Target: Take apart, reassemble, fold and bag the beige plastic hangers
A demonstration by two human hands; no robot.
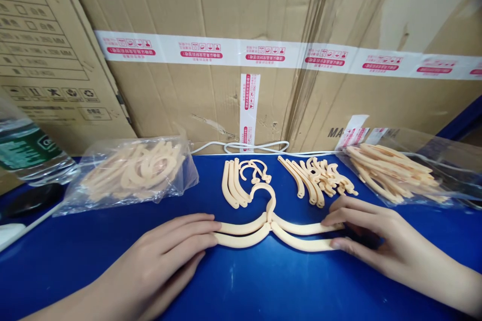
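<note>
A cream plastic folding clothes hanger lies on the blue table in front of me, its hook pointing away. Two curved arms spread to each side from the middle joint. My left hand has its fingers close together on the ends of the left pair; its thumb is hidden. With thumb and fingers, my right hand grips the ends of the right pair. Just beyond the hook lie loose curved hanger arms and loose hooks. More loose arms and small joint pieces sit to the right.
Clear bags of cream hanger parts stand at the left and right. A water bottle and a black round object are at far left. Large cardboard boxes wall off the back, with a white cable along their base.
</note>
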